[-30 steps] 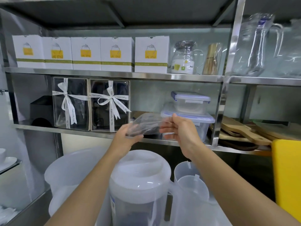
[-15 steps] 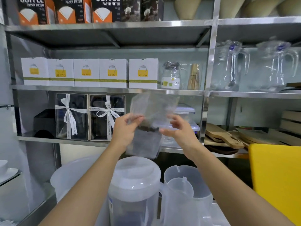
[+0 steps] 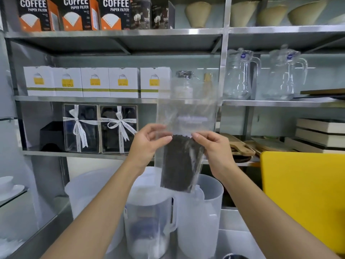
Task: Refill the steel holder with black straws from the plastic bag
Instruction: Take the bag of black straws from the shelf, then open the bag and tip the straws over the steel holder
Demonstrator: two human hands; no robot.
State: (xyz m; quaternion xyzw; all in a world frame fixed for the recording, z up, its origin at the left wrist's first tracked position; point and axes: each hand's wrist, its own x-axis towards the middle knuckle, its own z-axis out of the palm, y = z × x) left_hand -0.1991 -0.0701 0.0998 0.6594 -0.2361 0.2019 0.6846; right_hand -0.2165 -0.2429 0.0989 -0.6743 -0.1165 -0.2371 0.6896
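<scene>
I hold a clear plastic bag (image 3: 186, 113) upright in front of the shelves. A bundle of black straws (image 3: 179, 163) fills its lower half, and the empty upper half stands tall above my fingers. My left hand (image 3: 147, 143) pinches the bag's left edge at the level of the straw tops. My right hand (image 3: 212, 146) pinches the right edge at the same height. A dark round rim (image 3: 233, 256) shows at the bottom edge of the view; I cannot tell whether it is the steel holder.
Translucent plastic pitchers (image 3: 149, 212) stand right below the bag. A yellow board (image 3: 302, 199) stands at the right. Steel shelves (image 3: 112, 32) behind carry coffee filter boxes (image 3: 115, 14), white boxes (image 3: 95, 82), ribboned gift boxes (image 3: 82, 128), glass jugs (image 3: 240, 75) and wooden boards (image 3: 240, 146).
Both hands have lifted the bag from lying flat at shelf level to upright, with the straws hanging down. My view has tilted upward, revealing the top shelf.
</scene>
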